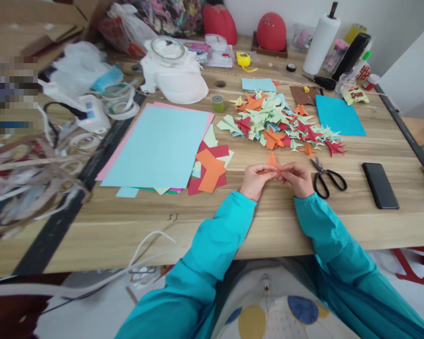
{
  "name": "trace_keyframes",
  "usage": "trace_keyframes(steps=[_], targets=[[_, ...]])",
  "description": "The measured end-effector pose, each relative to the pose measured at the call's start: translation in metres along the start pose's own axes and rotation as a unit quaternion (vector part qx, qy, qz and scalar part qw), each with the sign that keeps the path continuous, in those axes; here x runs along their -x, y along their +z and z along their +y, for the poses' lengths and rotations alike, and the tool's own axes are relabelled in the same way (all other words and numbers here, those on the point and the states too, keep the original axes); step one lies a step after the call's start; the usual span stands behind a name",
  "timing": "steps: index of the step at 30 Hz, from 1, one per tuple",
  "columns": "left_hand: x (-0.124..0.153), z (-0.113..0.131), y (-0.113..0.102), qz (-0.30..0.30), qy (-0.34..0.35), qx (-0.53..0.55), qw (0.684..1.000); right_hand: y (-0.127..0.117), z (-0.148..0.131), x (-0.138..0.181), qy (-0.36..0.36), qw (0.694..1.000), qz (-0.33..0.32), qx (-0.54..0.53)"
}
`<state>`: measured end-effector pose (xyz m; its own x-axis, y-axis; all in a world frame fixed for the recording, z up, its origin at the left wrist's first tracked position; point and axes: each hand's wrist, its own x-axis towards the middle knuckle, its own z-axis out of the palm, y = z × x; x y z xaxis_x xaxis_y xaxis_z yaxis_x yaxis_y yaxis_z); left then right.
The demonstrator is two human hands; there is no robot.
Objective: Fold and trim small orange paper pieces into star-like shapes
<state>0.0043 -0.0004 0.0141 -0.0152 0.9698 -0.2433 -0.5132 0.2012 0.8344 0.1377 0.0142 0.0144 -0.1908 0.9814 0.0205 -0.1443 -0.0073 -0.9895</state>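
Note:
My left hand and my right hand meet over the wooden table, both pinched on a small folded orange paper piece held between them. Its pointed tip sticks up above my fingers. Just beyond lies a pile of folded paper shapes in orange, red, green and blue. Black-handled scissors rest right beside my right hand.
A stack of large paper sheets, light blue on top, lies to the left with orange and red scraps at its corner. A black phone sits right of the scissors. A blue sheet, paper towel roll and clutter fill the back.

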Motion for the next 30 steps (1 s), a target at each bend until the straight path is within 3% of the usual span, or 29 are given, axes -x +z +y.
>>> trace_keyframes(steps=[5,12,21,27,30], targets=[[0.003,0.006,0.003,-0.003,-0.033,0.035,0.999,-0.003,0.003,0.0,0.014,1.0,-0.008,-0.014],[0.0,0.001,0.002,0.021,-0.013,0.013,1.0,-0.002,0.001,0.001,0.02,0.999,-0.014,-0.036],[-0.004,-0.004,-0.004,0.036,0.089,-0.108,0.99,0.0,0.0,-0.002,0.024,0.999,0.019,0.038],[-0.002,0.001,-0.001,0.003,0.035,-0.026,0.999,0.0,-0.001,-0.002,0.008,0.998,0.028,0.062],[-0.002,0.001,-0.001,0.011,0.049,-0.06,0.997,0.0,-0.002,-0.002,0.009,0.997,0.026,0.066]])
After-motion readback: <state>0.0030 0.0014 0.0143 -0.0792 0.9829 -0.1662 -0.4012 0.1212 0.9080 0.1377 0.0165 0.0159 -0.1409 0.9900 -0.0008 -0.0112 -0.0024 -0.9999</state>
